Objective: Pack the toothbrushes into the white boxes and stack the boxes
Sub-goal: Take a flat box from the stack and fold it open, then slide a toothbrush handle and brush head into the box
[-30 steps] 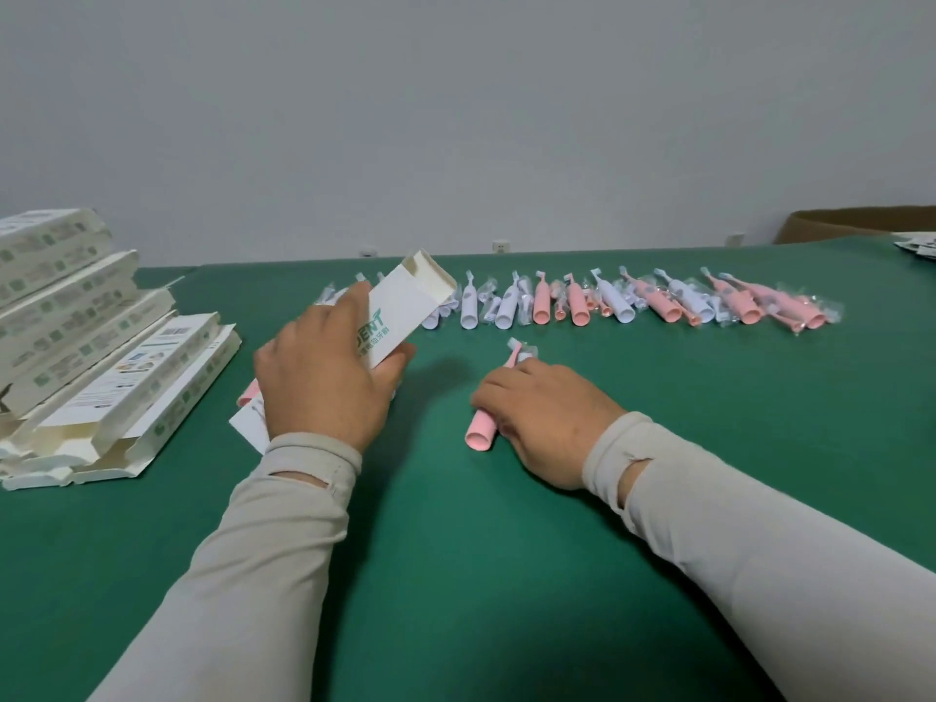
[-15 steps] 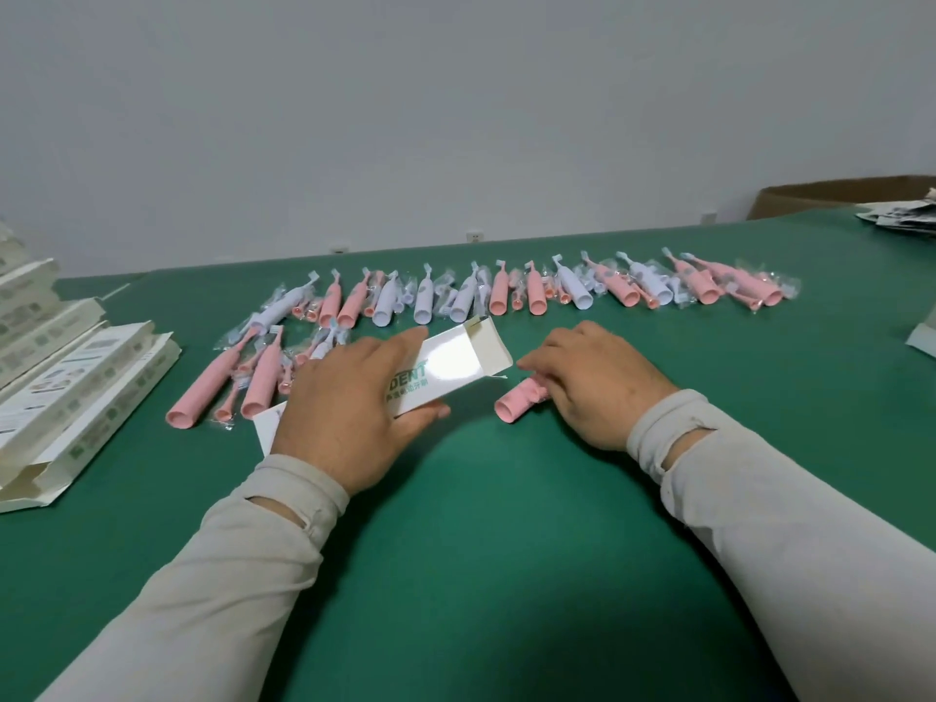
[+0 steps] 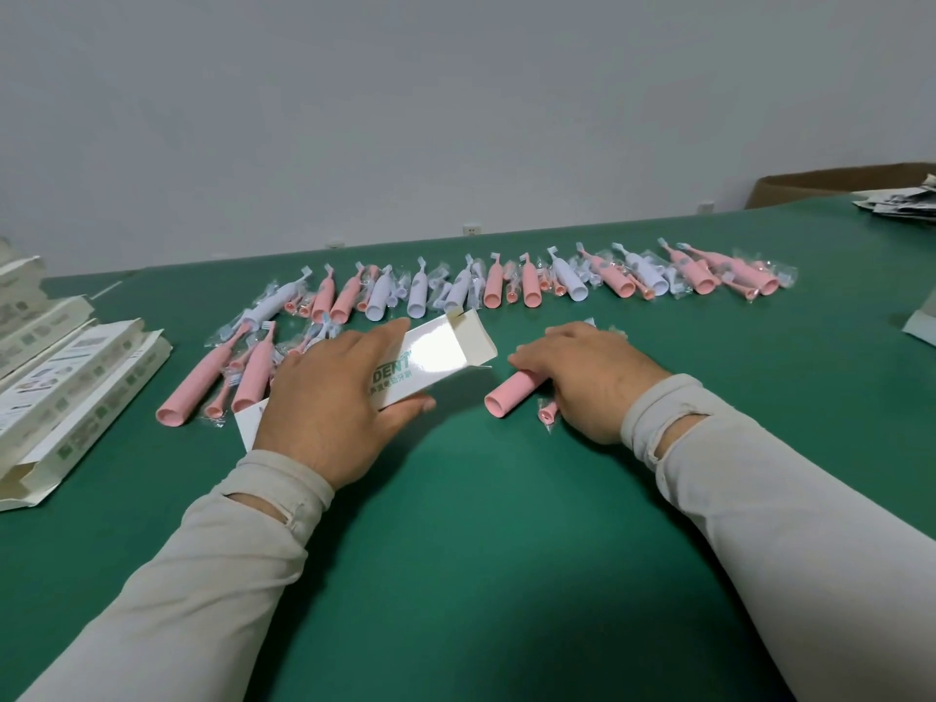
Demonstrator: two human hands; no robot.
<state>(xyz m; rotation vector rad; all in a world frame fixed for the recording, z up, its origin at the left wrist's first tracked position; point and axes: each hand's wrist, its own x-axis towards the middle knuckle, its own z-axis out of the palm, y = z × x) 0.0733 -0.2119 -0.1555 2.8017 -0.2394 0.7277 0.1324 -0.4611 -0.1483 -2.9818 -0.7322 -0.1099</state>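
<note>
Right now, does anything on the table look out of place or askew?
Mostly orderly. The stack of white boxes at the left edge leans unevenly, slid into a fan, with end flaps open.

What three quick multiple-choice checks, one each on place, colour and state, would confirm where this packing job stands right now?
1. Where is the stack of boxes?
A. on the table's left edge
B. in the far right corner
C. between the two hands

2. What colour is the toothbrush under the right hand?
A. white
B. pink
C. green

3. What state is the end of the white box held by the left hand in?
A. taped shut
B. crushed flat
C. open, flap up

Answers: 1 A, the boxes lie in a pile at the far left. 2 B, its pink handle sticks out below the fingers. 3 C, the end facing the toothbrush gapes open.
</note>
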